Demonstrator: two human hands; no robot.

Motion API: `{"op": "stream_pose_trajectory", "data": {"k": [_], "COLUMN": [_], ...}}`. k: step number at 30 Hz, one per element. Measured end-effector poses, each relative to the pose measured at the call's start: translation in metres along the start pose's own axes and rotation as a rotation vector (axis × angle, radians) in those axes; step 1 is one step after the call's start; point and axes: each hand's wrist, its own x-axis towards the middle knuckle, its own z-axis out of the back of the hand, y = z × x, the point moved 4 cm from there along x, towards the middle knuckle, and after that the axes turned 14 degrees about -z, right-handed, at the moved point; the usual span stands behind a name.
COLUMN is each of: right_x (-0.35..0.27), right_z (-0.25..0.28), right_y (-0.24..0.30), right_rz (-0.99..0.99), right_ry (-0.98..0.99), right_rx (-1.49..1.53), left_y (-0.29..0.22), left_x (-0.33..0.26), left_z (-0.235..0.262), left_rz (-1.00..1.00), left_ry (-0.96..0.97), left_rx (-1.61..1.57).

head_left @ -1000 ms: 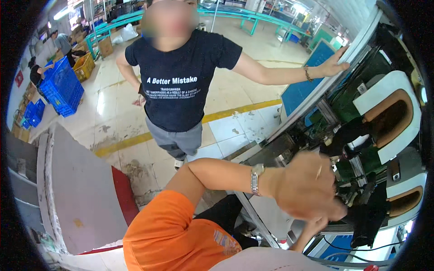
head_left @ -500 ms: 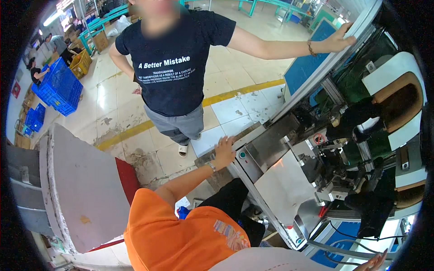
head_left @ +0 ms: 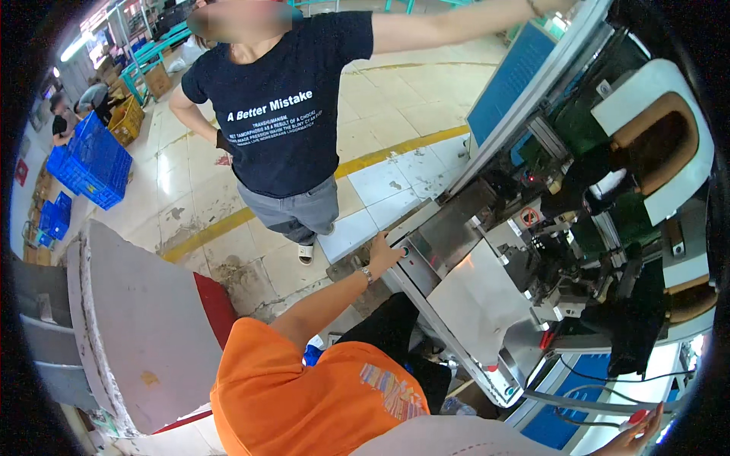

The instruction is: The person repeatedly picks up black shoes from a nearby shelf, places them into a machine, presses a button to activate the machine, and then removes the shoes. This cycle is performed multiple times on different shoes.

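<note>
My left hand (head_left: 386, 257) is at the near-left corner of a metal machine table (head_left: 480, 300). Its fingers are apart, and one reaches onto a round green button (head_left: 405, 251) there. Nothing is held in it. At the lower right edge, my right hand (head_left: 637, 436) shows only in part, with fingers stretched out beside a red round knob or button (head_left: 639, 416); whether it touches this I cannot tell. Beyond the plate stands a machine mechanism (head_left: 559, 266) with clamps and dark cloth-like pieces.
A person in a black T-shirt (head_left: 274, 114) stands across from me, one arm stretched to the machine's frame (head_left: 525, 99). A grey padded block (head_left: 152, 327) is at my left. Blue crates (head_left: 95, 163) and a yellow crate (head_left: 125, 121) stand far left. Cables (head_left: 608, 387) hang lower right.
My left hand has moved from beside the table corner onto the green button. My right hand has risen slightly, and a red knob or button now shows by it. The view has shifted a little.
</note>
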Motion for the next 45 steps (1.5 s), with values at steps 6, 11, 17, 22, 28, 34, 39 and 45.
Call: {"op": "stream_pose_trajectory", "data": {"k": [6,11,17,22,28,34,39,45], "right_x": [-0.004,-0.001,-0.019,-0.014,-0.012,-0.07,-0.097,-0.283], "right_z": [0.035,0.025,-0.012,-0.036,0.021,-0.008,0.064,0.128], "right_y": [-0.082,-0.03,-0.007,-0.007,0.067,0.109,0.055,-0.047], "right_rz": [-0.123,-0.077,-0.063,0.119,0.148,0.25,-0.113,-1.518], "right_ry": [0.082,0.056,0.352,0.214,0.114,0.676,0.348,0.701], "right_rx": [-0.159,-0.05,0.056,-0.157,-0.118,-0.36,-0.102,0.678], "left_y": [0.006,-0.082,-0.184,-0.252,-0.34,-0.348,-0.309,-0.278], "left_x": [0.011,-0.011,-0.053,-0.102,-0.191,-0.278,-0.302,-0.357], "left_z": [-0.005,0.015,0.011,-0.013,0.01,-0.02,-0.079,-0.133], "left_rz": [-0.126,-0.722,-0.787,-0.915,-1.232,-0.773,-0.048,0.505], "left_ry": [0.091,-0.266,0.064,0.39,0.668,1.059,1.149,1.501], "left_rx": [-0.186,-0.028,-0.488,-0.512,-0.721,-0.93,-1.276,-1.156]}}
